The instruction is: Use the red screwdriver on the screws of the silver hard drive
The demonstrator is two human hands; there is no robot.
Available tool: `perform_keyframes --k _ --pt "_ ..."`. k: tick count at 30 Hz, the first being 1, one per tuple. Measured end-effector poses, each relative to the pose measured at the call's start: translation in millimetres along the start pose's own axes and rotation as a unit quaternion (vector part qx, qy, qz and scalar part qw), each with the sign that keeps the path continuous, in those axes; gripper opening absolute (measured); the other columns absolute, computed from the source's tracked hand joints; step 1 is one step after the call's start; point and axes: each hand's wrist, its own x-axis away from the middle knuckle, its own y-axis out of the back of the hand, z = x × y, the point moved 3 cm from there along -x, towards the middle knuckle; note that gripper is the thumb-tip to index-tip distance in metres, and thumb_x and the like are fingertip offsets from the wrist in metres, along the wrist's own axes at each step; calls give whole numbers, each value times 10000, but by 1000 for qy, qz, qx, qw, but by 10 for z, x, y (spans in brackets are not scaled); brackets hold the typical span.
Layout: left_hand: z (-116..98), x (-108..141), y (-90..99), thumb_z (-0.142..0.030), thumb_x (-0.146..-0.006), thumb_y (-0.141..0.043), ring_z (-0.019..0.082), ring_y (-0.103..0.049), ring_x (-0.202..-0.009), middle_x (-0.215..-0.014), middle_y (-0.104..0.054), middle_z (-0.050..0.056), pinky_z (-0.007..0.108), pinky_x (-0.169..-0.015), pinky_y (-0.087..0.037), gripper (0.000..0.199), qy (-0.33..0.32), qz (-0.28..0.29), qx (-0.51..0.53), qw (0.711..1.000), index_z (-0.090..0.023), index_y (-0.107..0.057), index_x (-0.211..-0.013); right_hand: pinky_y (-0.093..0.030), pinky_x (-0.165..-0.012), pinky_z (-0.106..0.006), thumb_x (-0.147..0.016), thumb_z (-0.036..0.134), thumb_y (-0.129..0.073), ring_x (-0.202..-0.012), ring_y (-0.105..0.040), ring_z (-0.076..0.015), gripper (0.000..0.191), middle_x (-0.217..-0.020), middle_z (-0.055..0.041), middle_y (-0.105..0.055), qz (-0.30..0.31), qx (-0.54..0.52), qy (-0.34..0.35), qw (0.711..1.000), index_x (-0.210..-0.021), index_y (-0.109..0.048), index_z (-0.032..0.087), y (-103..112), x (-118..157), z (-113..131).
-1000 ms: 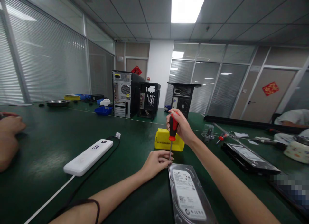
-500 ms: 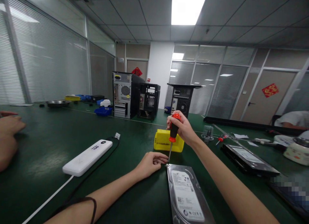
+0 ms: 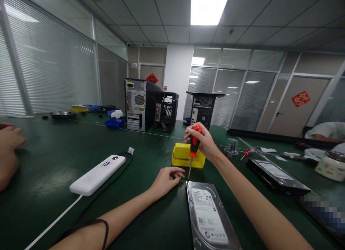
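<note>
A silver hard drive (image 3: 208, 214) with a white label lies on the green table in front of me. My right hand (image 3: 201, 136) is wrapped round the red and black handle of a screwdriver (image 3: 194, 144). The screwdriver stands nearly upright, its tip at the drive's far left corner. Beside that corner, my left hand (image 3: 168, 178) rests on the table, fingers loosely curved and apart, holding nothing. A yellow bin (image 3: 183, 156) is just behind the screwdriver's shaft.
A white power strip (image 3: 97, 175) with cables lies left. Computer cases (image 3: 135, 106) stand at the back. On the right are another drive (image 3: 276, 174), a small red screwdriver (image 3: 245, 154) and a patterned pot (image 3: 331, 167). Another person's hands (image 3: 12, 136) rest far left.
My left hand has drawn slightly left, away from the screwdriver's tip and the drive's corner. My right hand keeps its hold on the screwdriver. The view has shifted slightly.
</note>
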Motion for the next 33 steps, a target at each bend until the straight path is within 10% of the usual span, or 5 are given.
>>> perform_keyframes --k 27,33 --pt "42 -8 -27 -68 -638 -480 122 -549 -672 -913 -693 40 191 -557 -394 459 1 6 1 1000 -129 -653 -1059 -485 -576 -270 -851 386 -452 -593 -542 -116 228 -696 9 -537 68 -56 -35 996 -928 -543 192 -22 31 45" --pt "42 -8 -27 -45 -617 -470 125 -551 -690 -913 -692 41 194 -570 -399 489 -1 7 0 1000 -130 -651 -1063 -512 -624 -269 -735 327 -658 -664 -568 -117 203 -762 8 -564 -10 14 -17 1000 -818 -530 193 30 31 53"
